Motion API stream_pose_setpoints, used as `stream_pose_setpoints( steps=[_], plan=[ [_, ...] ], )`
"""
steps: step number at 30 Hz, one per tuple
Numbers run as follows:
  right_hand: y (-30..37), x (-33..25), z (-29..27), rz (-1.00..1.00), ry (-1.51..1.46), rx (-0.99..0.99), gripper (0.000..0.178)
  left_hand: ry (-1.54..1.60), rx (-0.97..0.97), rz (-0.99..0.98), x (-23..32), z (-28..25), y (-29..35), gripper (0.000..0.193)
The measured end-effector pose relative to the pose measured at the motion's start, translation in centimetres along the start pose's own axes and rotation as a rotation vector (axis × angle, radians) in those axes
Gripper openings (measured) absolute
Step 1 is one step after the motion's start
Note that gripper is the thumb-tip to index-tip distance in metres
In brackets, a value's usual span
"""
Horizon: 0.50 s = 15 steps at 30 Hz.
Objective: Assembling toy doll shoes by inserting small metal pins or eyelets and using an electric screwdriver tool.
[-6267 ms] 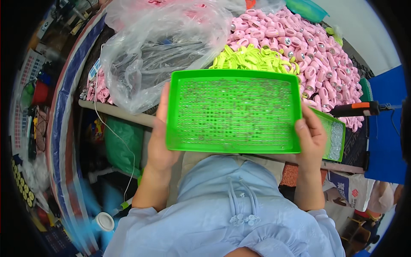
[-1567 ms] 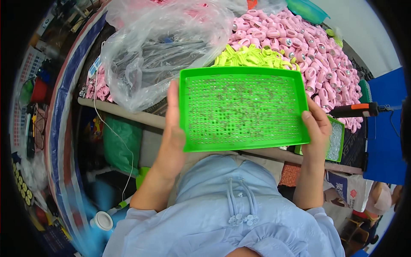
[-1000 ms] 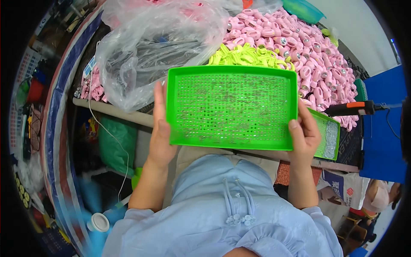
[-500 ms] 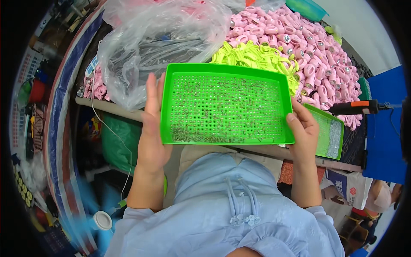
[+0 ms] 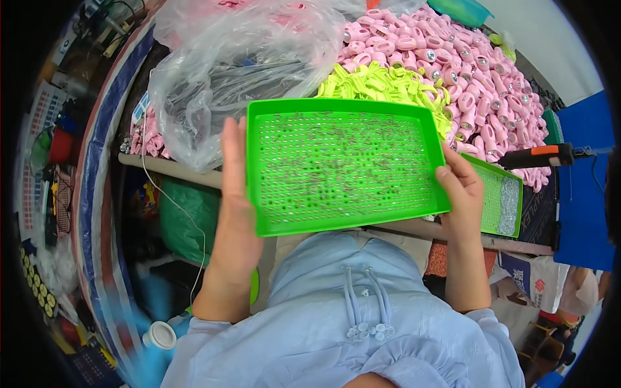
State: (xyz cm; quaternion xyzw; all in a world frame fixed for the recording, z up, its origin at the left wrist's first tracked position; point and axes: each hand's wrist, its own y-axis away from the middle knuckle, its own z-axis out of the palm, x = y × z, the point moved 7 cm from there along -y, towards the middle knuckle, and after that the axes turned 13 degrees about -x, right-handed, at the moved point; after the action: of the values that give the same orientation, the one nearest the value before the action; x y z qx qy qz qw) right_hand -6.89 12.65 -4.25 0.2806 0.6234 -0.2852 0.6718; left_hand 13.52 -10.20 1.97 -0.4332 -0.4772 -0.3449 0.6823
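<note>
A bright green perforated tray (image 5: 346,220) is held up before me, its lower left corner dipping a little. Small dark pieces like screws (image 5: 343,158) lie scattered across its holed bottom, smeared by motion. On the right side wall, my right hand (image 5: 462,187) is closed, thumb at the inner edge and fingers behind. My left hand (image 5: 238,207) is flat and slightly blurred along the tray's left side, fingers stretched upward and not wrapped around it.
Beyond the tray lie a heap of pink plastic housings (image 5: 479,84), yellow-green strips (image 5: 388,84) and a clear plastic bag (image 5: 246,71). An orange-and-black electric screwdriver (image 5: 537,156) hangs at right, above a second green tray (image 5: 511,200). At lower left spins a blue fan (image 5: 158,333).
The tray has tilted, its lower left corner coming down towards me. The small pieces heaped along its near edge are now spread over the bottom. My left hand has shifted slightly downward.
</note>
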Motion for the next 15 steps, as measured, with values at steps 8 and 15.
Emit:
stream_pose_setpoints(
  steps=[8,15],
  plan=[
    [0.1,-0.6,-0.2,-0.024,0.007,0.024,0.045,-0.072,0.034,-0.112,0.4,1.2,-0.2,0.089],
    [0.5,-2.9,-0.2,-0.17,0.088,0.048,0.048,-0.081,0.02,0.004,-1.0,0.5,-0.5,0.097]
  ],
)
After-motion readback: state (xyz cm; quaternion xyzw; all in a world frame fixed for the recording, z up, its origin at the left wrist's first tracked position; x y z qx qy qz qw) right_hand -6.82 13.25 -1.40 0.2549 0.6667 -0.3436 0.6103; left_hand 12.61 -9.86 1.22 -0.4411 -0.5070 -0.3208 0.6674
